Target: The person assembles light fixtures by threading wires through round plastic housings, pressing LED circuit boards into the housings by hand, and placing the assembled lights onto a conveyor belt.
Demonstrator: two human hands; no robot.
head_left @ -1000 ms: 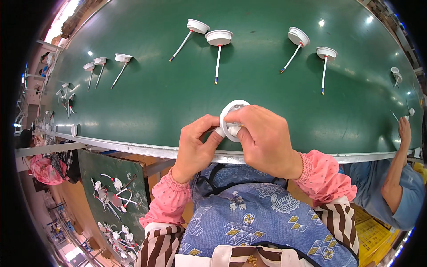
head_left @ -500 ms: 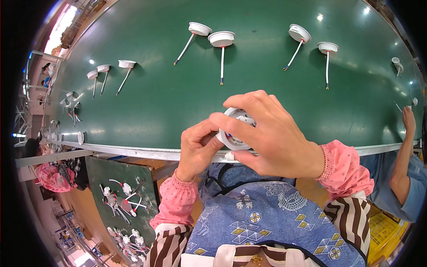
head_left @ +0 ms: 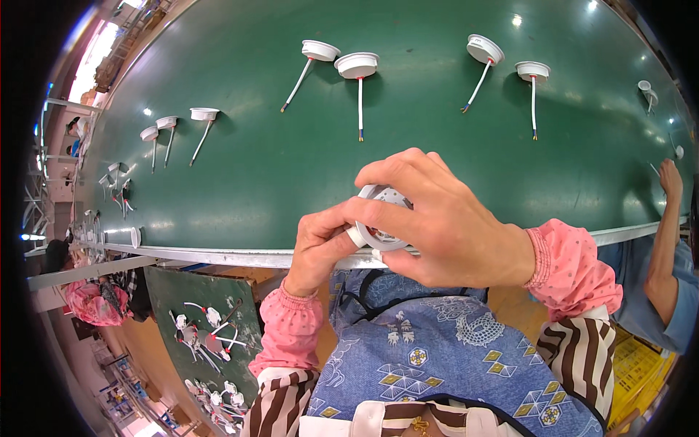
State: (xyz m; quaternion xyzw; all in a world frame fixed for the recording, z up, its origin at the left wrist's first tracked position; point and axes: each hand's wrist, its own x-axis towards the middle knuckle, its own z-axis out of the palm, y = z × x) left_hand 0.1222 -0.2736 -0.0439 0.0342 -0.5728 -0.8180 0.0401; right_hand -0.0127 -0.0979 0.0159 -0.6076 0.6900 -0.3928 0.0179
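At the near edge of the table, both hands hold a white round housing point(head_left: 371, 237) with its open side up. A pale perforated disc point(head_left: 392, 197) sits inside its rim, with a little red and dark detail below it. My left hand point(head_left: 317, 240) grips the housing's left side between thumb and fingers. My right hand point(head_left: 437, 226) arches over the top, its fingers on the rim and its thumb at the near side. These fingers hide much of the housing.
Several white round housings with cables, such as this one point(head_left: 357, 65), lie across the green table point(head_left: 291, 167). Loose white parts with wires point(head_left: 207, 335) lie on a lower green board at left. A co-worker's hand point(head_left: 670, 178) reaches over the table at right.
The perforated disc appears flatter inside the housing, and less of what lies below it shows. My hands keep their hold, with small finger shifts. The view has shifted slightly.
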